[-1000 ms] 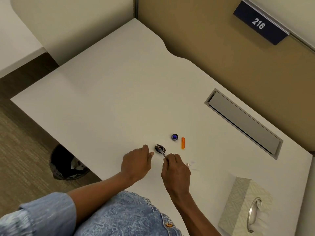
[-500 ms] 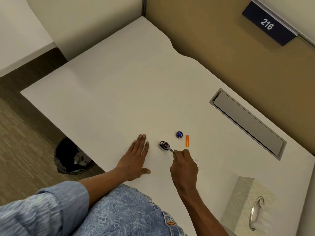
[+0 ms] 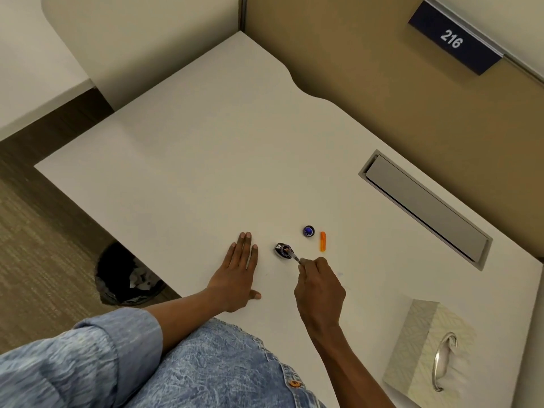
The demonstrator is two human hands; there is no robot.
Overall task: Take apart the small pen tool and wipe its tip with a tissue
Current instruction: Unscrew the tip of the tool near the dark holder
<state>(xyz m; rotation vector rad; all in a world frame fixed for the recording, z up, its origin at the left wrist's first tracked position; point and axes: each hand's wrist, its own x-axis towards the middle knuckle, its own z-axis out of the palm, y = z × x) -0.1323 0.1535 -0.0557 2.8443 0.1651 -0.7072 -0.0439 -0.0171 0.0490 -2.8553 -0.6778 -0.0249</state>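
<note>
A small dark ink bottle [image 3: 282, 250] stands open on the white desk [image 3: 206, 160]. My right hand [image 3: 319, 287] pinches a thin pen tool [image 3: 293, 255] whose tip dips into the bottle's mouth. My left hand [image 3: 237, 275] lies flat on the desk, fingers straight, a short way left of the bottle and apart from it. A round dark cap with a blue centre [image 3: 308, 231] and a small orange piece [image 3: 323, 241] lie just beyond the bottle. The tissue box [image 3: 424, 348] sits at the near right corner.
A grey cable hatch [image 3: 424, 207] is set into the desk at the right. A tan partition with a "216" sign [image 3: 454, 39] borders the far side. A black bin [image 3: 126, 275] stands on the floor under the desk's left edge.
My left hand let go near the bottle, slid left and flattened on the desk. My right hand brought the pen tip into the bottle's mouth.
</note>
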